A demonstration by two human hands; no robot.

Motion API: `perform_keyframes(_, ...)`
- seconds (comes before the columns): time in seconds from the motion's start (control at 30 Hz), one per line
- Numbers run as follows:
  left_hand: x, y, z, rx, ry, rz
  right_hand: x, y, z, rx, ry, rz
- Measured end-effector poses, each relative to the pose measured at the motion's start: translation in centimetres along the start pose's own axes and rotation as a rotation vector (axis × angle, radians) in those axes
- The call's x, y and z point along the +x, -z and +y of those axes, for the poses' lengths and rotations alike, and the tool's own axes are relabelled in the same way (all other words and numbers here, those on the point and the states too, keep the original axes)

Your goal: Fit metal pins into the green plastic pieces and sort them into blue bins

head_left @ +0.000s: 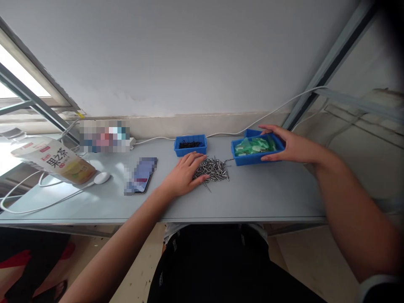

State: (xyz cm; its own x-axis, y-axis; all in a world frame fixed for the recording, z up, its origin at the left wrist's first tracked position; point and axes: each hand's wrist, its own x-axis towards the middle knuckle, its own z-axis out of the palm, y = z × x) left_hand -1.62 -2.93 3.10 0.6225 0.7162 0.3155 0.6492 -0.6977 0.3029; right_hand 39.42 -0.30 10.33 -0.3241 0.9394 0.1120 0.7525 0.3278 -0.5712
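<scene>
On the grey tabletop lies a loose pile of thin silver metal pins, possibly rivets. My left hand rests against the left side of this pile, palm down with its fingers stretched out. A blue plastic bin holding green plastic bags is at the right, and my right hand grips its right end between thumb and fingers. Behind my left fingertips stands a second blue bin with small dark pieces in it.
A phone lies left of my left hand. Farther left are a drink bottle, a white round charger with its cable and a blurred-out area. A white cable runs along the wall. Behind the held bin, more blue plastic shows.
</scene>
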Motion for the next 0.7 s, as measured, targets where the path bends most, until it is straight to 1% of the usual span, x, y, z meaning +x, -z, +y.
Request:
perform_keyframes(0.03, -0.4, 0.3, 0.5, 0.019, -0.03, -0.006, -0.8, 0.1, 0.0, -0.009, -0.022, -0.031)
perform_keyframes(0.1, -1.5, 0.7, 1.5, 0.04, -0.019, -0.029, -2.0, 0.2, 0.3, -0.069, -0.076, -0.077)
perform_keyframes(0.2, -4.1, 1.1, 2.5, 0.096, 0.137, 0.007, -3.1, 0.6, 0.8, -0.121, -0.116, -0.106)
perform_keyframes(0.3, -6.7, 1.2, 2.8, 0.139, 0.242, -0.004, -3.4, 1.3, 1.1, -0.152, -0.076, -0.101)
perform_keyframes(0.4, -8.3, 1.0, 2.4, 0.113, 0.297, -0.027, -3.1, 1.7, 1.0, -0.137, -0.03, -0.089)
perform_keyframes(0.5, -8.4, 1.0, 1.7, 0.059, 0.32, -0.01, -2.5, 1.7, 0.3, -0.088, -0.008, -0.088)
perform_keyframes(0.7, -6.6, 1.0, 0.4, -0.011, 0.256, 0.001, -0.7, 0.5, -1.4, -0.073, 0.04, -0.05)
